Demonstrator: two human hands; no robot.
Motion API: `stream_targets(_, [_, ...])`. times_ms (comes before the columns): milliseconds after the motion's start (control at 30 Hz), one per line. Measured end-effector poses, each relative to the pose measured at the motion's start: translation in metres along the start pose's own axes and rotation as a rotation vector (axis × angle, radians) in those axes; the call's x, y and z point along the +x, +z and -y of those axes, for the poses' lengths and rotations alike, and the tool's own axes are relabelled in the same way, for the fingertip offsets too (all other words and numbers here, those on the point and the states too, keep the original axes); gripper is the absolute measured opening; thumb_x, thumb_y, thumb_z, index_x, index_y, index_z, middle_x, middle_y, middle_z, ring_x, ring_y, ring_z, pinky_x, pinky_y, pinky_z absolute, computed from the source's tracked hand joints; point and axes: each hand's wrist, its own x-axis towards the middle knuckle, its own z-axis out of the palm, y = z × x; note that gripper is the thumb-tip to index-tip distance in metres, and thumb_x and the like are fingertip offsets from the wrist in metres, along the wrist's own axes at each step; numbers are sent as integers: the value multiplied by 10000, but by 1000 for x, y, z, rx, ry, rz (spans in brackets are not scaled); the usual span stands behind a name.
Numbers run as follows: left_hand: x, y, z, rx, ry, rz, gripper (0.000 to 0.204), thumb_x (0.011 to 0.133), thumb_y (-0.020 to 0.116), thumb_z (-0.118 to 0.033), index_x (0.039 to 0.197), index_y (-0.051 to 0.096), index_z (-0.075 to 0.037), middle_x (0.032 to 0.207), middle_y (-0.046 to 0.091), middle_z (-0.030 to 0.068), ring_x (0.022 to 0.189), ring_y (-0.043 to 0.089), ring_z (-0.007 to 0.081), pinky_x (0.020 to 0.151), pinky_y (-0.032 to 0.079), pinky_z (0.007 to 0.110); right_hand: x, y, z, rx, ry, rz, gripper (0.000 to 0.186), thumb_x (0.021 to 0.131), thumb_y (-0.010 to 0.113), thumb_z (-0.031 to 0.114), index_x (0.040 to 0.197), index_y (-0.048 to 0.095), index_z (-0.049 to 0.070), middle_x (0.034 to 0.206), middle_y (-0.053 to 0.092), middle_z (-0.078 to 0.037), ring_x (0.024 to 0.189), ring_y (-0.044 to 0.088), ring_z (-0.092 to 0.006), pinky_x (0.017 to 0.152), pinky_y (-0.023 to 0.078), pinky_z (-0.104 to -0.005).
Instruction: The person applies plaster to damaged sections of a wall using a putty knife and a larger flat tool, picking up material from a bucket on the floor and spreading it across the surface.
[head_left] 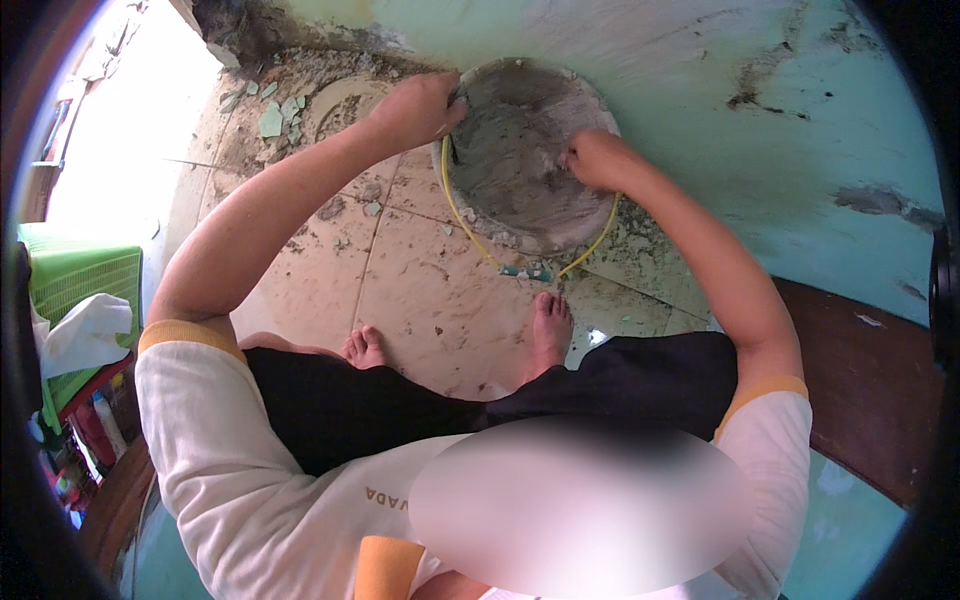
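Note:
A round bucket point(545, 242) crusted with dried cement stands on the floor in front of me, close to the wall. Grey wet mortar point(505, 150) coats its inside. The yellow wire handle point(460, 217), with a green grip point(526, 272), hangs down on the side nearest me. My left hand point(420, 106) is closed over the upper left part of the rim. On the right, my right hand point(598, 160) reaches over the rim into the bucket with its fingers curled together by the mortar. Whatever those fingers hold, if anything, is hidden.
Broken green plaster pieces point(272, 120) and rubble lie on the dirty tiled floor point(410, 265) at the far left. A scuffed green wall point(690, 120) rises behind and right of the bucket. A green plastic basket point(95, 285) with white cloth stands at the left; a brown board point(850, 380) is at the right.

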Motion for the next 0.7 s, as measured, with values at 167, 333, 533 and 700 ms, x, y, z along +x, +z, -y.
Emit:
stream_targets(167, [4,0,-1,35,-7,52,321,930,589,-252,1092,572,25,990,657,272,941,637,462,816,510,527,35,31,2,-18,18,32,308,890,648,288,930,720,-9,877,673,-264,853,651,-445,769,514,-520])
stream_targets(333, [3,8,8,19,42,-33,312,929,595,-244,1081,569,26,956,657,266,914,636,469,806,515,513,39,43,8,65,-76,48,291,885,665,292,955,722,16,874,681,-245,851,661,-430,775,516,-510])
stream_targets(533, [4,7,5,4,28,-32,295,944,586,-254,1056,572,18,929,650,267,895,635,466,790,514,518,40,28,-9,135,-230,81,280,875,667,296,994,728,50,903,708,-205,861,684,-403,768,533,-502])
stream_targets(700, [2,6,4,1,30,-47,296,953,581,-264,1049,584,16,924,652,265,887,637,464,783,518,516,49,28,2,126,-207,212,288,907,630,292,1053,721,62,946,714,-176,911,681,-379,781,527,-476])
